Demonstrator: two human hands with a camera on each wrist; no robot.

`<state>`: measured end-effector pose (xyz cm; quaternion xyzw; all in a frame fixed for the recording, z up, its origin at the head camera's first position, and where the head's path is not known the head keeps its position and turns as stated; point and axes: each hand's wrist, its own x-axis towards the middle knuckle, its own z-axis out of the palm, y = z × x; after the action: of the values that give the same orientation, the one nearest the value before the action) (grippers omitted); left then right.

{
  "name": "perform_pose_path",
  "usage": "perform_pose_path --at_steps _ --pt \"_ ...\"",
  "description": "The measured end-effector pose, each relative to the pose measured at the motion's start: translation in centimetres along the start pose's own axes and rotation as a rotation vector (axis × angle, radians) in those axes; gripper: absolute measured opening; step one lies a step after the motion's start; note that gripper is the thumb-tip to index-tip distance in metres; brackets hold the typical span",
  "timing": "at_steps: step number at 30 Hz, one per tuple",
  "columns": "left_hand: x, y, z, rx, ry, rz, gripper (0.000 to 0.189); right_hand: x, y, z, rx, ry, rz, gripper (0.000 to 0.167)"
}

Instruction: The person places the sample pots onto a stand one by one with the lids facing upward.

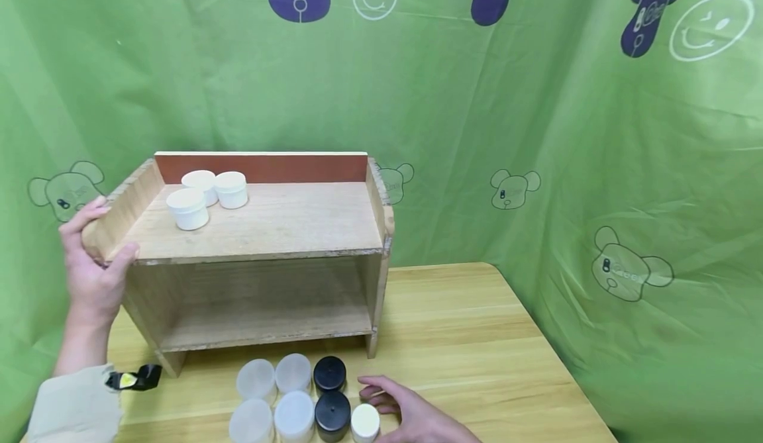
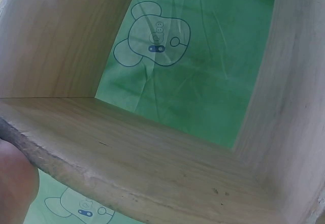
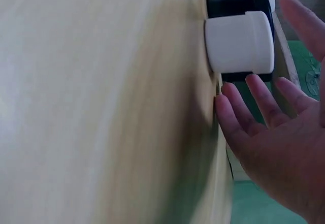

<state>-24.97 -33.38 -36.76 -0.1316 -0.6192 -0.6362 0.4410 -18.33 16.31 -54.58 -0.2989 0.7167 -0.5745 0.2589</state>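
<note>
My left hand (image 1: 98,277) grips the left side panel of a two-tier wooden shelf (image 1: 256,287), thumb over the upper board's front edge. In the left wrist view a fingertip (image 2: 18,183) shows beside the shelf's wooden edge. My right hand (image 1: 417,413) is by a small white jar (image 1: 365,422) on the table, its fingers spread and loosely bent. Seen from the right wrist, the fingertips are right at the white jar (image 3: 239,43), the thumb held apart from it. Three white lidded jars (image 1: 187,209) stand at the left of the shelf's upper board.
Two black-lidded jars (image 1: 332,413) stand left of the small white jar. Further left are several translucent-lidded jars (image 1: 256,380) in two rows, in front of the shelf. The wooden table (image 1: 477,350) ends at the right against a green curtain (image 1: 656,198).
</note>
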Motion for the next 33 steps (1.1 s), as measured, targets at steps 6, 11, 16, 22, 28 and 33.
perform_pose_path --at_steps 6,11,16,22,28,33 --pt "0.0 0.1 0.0 0.011 0.002 -0.003 0.070 0.7 0.4 0.5 -0.115 -0.026 -0.035 0.083" --pt "-0.2 0.5 0.1 0.066 0.000 -0.030 0.070 1.3 0.6 1.1 -0.194 0.043 -0.007 0.071" --pt "-0.3 0.4 0.2 0.054 -0.004 -0.028 0.069 1.7 0.5 1.2 -0.192 0.074 0.110 0.048" --pt "-0.2 0.1 0.1 0.004 -0.010 0.002 0.070 1.8 0.4 1.2 -0.190 0.105 0.152 0.037" --pt "-0.1 0.2 0.1 0.041 -0.011 0.007 0.069 1.7 0.4 1.1 -0.284 0.168 -0.014 0.037" --pt "-0.1 0.2 0.1 0.020 -0.012 0.018 0.069 1.7 0.2 1.1 -0.244 0.187 -0.035 0.036"
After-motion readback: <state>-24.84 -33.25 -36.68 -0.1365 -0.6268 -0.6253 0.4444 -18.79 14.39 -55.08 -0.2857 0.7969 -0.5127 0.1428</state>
